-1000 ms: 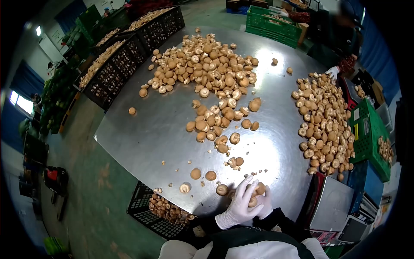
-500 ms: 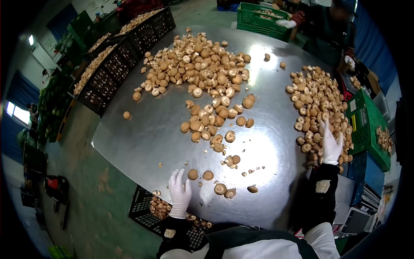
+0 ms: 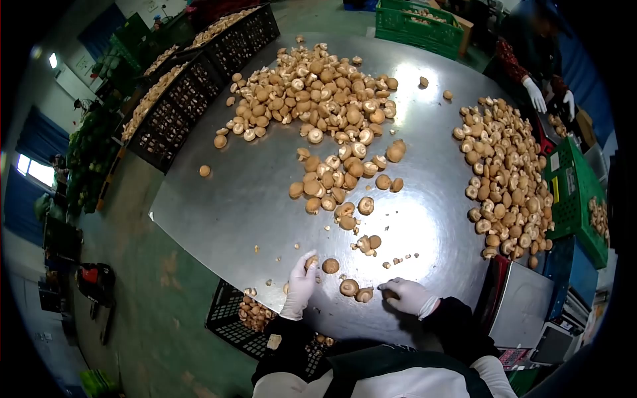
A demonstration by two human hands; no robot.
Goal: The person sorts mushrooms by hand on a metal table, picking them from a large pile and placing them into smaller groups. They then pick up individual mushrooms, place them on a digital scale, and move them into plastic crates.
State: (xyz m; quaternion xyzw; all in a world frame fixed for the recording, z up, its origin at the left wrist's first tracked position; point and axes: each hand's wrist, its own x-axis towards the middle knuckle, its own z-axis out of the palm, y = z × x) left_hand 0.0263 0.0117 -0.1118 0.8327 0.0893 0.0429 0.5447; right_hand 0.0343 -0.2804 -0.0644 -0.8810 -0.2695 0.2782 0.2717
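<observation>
My left hand (image 3: 300, 290), in a white glove, pinches a brown mushroom (image 3: 312, 262) near the front edge of the metal table (image 3: 232, 219). To the right, my white-gloved right hand (image 3: 411, 297) is closed low over the tabletop, its fingers around a mushroom that is mostly hidden beneath them. Between the two hands lie a round-capped mushroom (image 3: 330, 266) and a pair of mushrooms (image 3: 348, 287). Broken stem bits (image 3: 398, 260) are scattered just beyond my right hand.
A large mushroom heap (image 3: 318, 93) covers the table's far side; another pile (image 3: 507, 179) lies at right. Black crates (image 3: 176, 99) stand at left, a black crate (image 3: 229, 318) below the front edge. Green crates (image 3: 564, 179) flank the table. A co-worker's gloved hand (image 3: 535, 95) shows far right.
My right hand has left the right-hand pile and come down to the near middle of the table, closing over a mushroom there. My left hand has moved slightly right and taken a mushroom.
</observation>
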